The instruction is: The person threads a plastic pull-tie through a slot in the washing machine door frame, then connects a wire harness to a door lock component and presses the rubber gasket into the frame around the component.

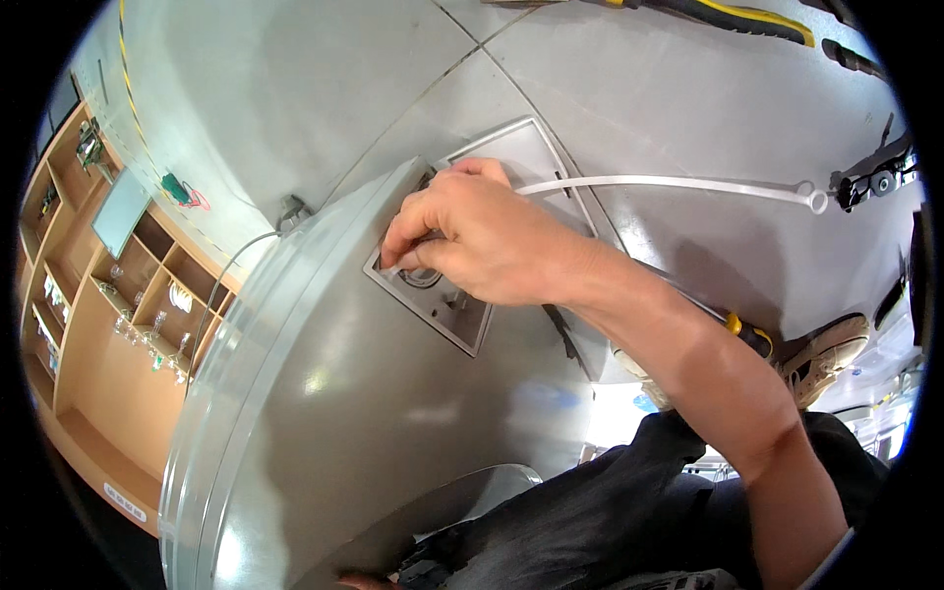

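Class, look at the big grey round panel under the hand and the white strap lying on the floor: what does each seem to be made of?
The round panel looks like painted or coated metal, possibly plastic: smooth grey with soft glossy highlights and a ridged rim. The white strap looks like flexible translucent plastic: thin, milky, ending in a small loop. The right hand rests at the panel's square recess.

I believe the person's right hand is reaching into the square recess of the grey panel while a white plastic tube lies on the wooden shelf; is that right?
Not quite. The head view shows the right hand with its fingers in the square recess of the grey panel, but the white plastic tube lies on the grey floor, not on the wooden shelf at the left.
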A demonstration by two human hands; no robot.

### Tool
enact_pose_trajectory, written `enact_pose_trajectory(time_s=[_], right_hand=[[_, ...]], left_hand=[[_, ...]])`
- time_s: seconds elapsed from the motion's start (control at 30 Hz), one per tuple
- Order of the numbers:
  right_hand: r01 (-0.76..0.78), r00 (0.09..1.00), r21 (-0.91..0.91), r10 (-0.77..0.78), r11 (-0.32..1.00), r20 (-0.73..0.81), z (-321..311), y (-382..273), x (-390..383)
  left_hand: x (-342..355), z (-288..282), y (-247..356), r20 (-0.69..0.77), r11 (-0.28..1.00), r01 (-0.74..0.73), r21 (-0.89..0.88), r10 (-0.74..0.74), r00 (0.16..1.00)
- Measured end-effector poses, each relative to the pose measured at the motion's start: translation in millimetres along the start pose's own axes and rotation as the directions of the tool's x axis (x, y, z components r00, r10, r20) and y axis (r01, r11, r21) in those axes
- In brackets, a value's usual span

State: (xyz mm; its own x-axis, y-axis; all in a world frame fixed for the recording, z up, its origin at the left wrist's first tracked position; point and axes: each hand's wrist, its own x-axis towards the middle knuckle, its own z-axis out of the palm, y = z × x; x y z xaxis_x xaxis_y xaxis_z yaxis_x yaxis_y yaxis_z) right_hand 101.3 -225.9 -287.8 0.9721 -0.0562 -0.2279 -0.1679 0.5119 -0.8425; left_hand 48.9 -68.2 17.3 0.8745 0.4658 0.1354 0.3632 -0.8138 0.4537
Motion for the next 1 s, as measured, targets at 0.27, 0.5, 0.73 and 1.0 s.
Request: enact_pose_trajectory(time_s=[0.27, 0.5, 0.73, 1.0], right_hand=[[0.067, 0.962, -0.301, -0.141, 0.951, -0.234, 19, -17, -14], [0.136, 0.967, -0.377, -0.206, 0.916, -0.153, 6, -8, -27], [0.148, 0.975, -0.172, -0.173, 0.974, -0.138, 19, -9, -10], [-0.008, 0.991, -0.509, -0.063, 0.861, -0.121, -9, -13, -44]], left_hand=[[-4, 2, -1, 0.001, 1.0, 0.008, -0.01, -0.008, 1.0], [-8, 6, -5, -0.004, 0.999, 0.022, -0.048, -0.022, 1.0], [-18, -1, -8, 0.016, 0.996, 0.008, -0.093, -0.007, 1.0], [-23, -3, -5, 0.026, 0.976, 0.017, -0.216, -0.012, 1.0]])
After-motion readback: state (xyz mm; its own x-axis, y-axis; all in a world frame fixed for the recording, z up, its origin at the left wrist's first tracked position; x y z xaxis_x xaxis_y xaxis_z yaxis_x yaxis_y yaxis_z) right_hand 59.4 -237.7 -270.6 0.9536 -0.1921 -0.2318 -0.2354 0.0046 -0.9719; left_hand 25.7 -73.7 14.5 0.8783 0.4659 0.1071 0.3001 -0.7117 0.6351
